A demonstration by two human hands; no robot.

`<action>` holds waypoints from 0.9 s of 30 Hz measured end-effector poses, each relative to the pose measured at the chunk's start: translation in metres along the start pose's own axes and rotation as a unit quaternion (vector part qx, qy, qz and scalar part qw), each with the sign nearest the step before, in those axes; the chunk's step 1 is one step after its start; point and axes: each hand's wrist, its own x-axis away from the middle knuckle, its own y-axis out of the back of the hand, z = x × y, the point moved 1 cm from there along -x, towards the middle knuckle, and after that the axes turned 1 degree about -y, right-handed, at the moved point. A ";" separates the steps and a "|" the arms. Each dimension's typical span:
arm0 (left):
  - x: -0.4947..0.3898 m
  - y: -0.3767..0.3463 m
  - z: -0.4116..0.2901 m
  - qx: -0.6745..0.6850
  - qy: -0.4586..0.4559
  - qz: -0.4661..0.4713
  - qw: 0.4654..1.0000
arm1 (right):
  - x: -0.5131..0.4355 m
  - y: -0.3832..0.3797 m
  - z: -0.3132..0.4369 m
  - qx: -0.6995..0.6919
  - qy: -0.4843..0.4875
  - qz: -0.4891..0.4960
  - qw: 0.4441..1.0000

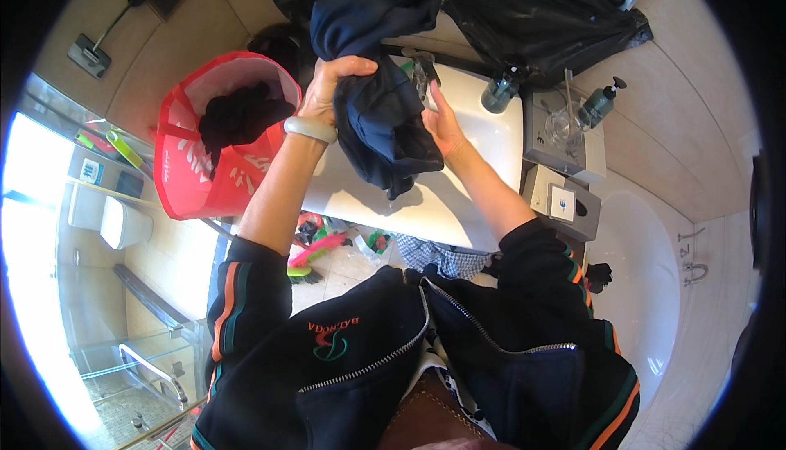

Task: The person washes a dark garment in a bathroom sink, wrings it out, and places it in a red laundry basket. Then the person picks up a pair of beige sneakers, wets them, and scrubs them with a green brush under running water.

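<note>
A dark navy cloth garment hangs bunched over the white washbasin. My left hand, with a pale bangle at the wrist, grips the garment from its left side, thumb across the fabric. On the other side is my right hand, its thumb raised and its fingers hidden by the cloth, so its hold cannot be made out. Water seems to drip from the garment's low corner. Just behind the right thumb stands the faucet, partly covered by the fabric.
Left of the basin stands a red bag with dark clothing inside. Pump bottles, a glass cup and a tissue box line the right. Beyond is a bathtub. A pink brush lies below.
</note>
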 end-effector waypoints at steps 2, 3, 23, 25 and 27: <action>0.007 -0.024 -0.014 0.046 0.032 0.034 0.998 | 0.008 -0.003 -0.021 0.105 0.070 -0.035 0.991; 0.013 -0.035 -0.021 0.066 0.046 0.049 0.996 | 0.007 -0.005 -0.032 0.156 0.103 -0.048 0.981; -0.021 0.026 -0.030 -0.048 -0.007 0.131 0.990 | -0.005 -0.066 -0.020 0.069 -0.139 -0.043 0.987; -0.018 0.013 -0.027 -0.009 -0.017 0.104 0.994 | -0.007 -0.080 -0.015 0.192 -0.157 -0.115 0.962; -0.036 0.026 -0.020 -0.047 -0.053 0.046 0.996 | -0.009 -0.110 -0.013 0.397 -0.114 -0.114 0.904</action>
